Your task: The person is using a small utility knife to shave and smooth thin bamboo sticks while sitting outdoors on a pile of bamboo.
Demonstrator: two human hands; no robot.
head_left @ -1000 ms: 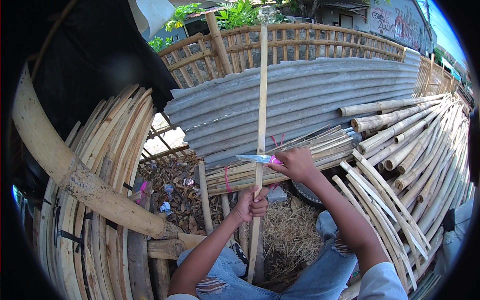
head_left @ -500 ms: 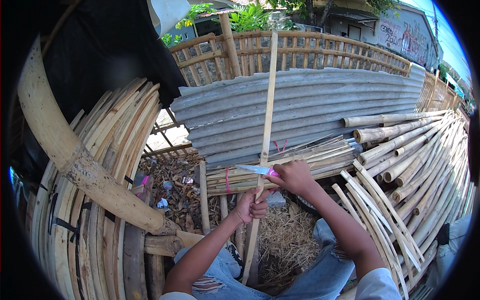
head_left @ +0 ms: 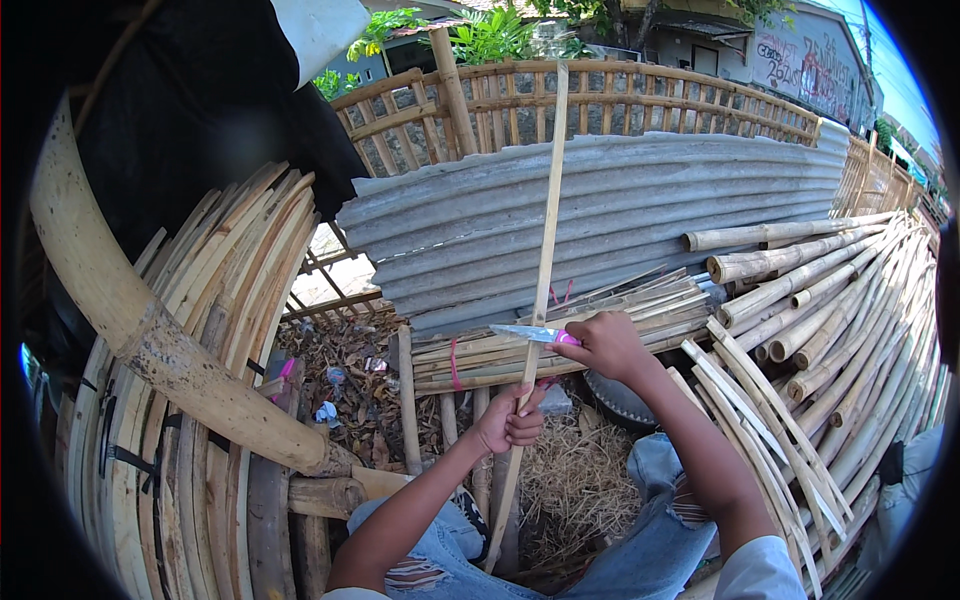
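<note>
A long, thin bamboo strip [head_left: 550, 225] stands nearly upright before me, its top leaning slightly right and its lower end between my legs. My left hand [head_left: 508, 422] is wrapped round it below the middle. Just above, my right hand [head_left: 607, 345] grips a knife [head_left: 525, 333] by its pink handle. The blade points left and lies across the strip, touching or very close to it; I cannot tell which.
Behind the strip lies a tied bundle of bamboo slats [head_left: 475, 365], before a corrugated grey sheet [head_left: 600, 215]. Bamboo poles [head_left: 800, 270] are piled at right. A thick bamboo pole [head_left: 200, 370] slants across the left, over stacked split bamboo [head_left: 150, 480]. Dry shavings [head_left: 575, 475] cover the ground.
My right hand and the knife have shifted a little to the right. The strip's top has tilted rightward, and my left hand has moved slightly right, still holding it.
</note>
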